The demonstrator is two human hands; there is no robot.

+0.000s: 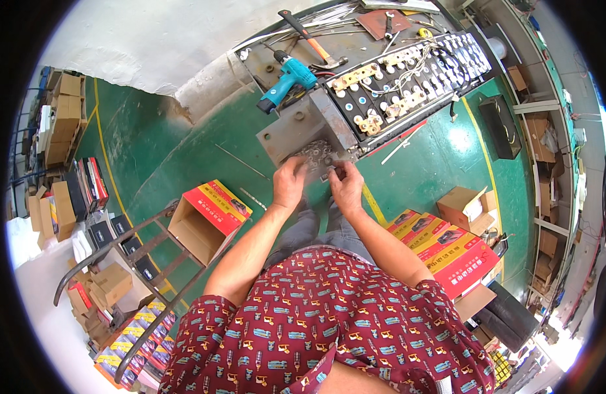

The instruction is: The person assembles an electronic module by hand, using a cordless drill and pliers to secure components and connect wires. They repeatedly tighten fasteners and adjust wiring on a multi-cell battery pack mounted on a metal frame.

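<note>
Both of my bare hands are at the near edge of a flat metal plate (280,139) that carries a pile of small grey metal hardware (319,152), which looks like nuts and washers. My left hand (289,185) is at the left side of the pile, its fingertips smeared by motion. To its right, my right hand (347,187) has thumb and fingers drawn together in a pinch beside the pile. Whatever is between them is too small to make out. Just beyond the plate rises a rusty steel block or bracket (332,121).
Behind the plate, a workbench bears a teal cordless drill (288,82), a hammer (309,43), a wrench (389,25) and a large battery pack (408,82) with metal terminals. Printed cartons (457,256) stand right; an open carton (208,223) and a hand truck (129,246) stand left.
</note>
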